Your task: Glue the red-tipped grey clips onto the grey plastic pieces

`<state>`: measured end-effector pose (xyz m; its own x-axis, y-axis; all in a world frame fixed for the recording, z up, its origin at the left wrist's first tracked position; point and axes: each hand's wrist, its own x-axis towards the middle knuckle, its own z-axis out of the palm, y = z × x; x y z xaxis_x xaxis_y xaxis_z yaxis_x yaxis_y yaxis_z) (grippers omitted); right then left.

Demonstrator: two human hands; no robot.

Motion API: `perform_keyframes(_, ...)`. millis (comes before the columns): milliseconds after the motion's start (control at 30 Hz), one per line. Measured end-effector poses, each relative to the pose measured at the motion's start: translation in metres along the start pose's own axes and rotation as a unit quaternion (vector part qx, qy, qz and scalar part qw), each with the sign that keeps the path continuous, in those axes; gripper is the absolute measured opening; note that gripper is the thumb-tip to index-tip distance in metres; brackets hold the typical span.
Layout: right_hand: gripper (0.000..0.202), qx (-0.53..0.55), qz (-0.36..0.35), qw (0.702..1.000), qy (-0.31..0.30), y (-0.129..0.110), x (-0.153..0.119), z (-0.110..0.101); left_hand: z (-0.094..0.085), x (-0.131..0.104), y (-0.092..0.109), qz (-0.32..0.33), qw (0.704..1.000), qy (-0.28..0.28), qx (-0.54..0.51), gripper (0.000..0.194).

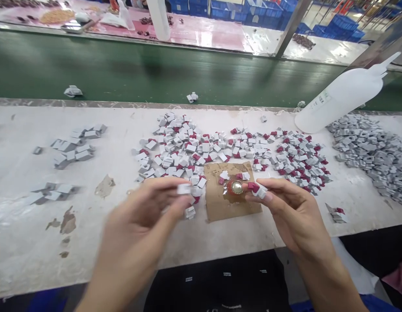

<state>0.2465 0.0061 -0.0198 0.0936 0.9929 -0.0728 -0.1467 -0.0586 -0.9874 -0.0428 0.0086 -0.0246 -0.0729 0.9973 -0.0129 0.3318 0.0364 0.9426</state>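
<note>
Between the thumb and fingers of my left hand (139, 221) is a small light-grey plastic piece (183, 189). My right hand (292, 208) pinches a grey and dark-red plastic piece (257, 189) above the right edge of a brown cardboard square (233, 210). On the cardboard lie a round, shiny, pearl-like object (236, 187) in a wet-looking patch and a couple of grey and red pieces (243, 176). Behind both hands spreads a loose pile of grey and red pieces (204, 147).
A white squeeze bottle (340, 99) leans at the right beside a heap of grey pieces (373, 151). More grey pieces (71, 149) lie at the left. A green conveyor belt (123, 71) runs behind the table, with blue crates (256, 13) beyond.
</note>
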Motion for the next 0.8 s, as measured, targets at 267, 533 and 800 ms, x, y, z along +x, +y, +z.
perform_keyframes(267,0.014,0.095,0.051,0.994,-0.029,-0.003,-0.003,0.001,0.087,0.001,0.053,-0.045,0.939,-0.153,-0.304,0.010)
perform_keyframes(533,0.016,0.087,0.048,0.995,-0.013,0.001,-0.003,-0.001,0.090,0.001,0.048,-0.059,0.929,-0.158,-0.328,0.010)
perform_keyframes(800,0.015,0.001,0.016,1.000,-0.025,0.004,-0.004,-0.006,0.087,0.003,0.042,-0.028,0.952,-0.163,-0.258,0.008)
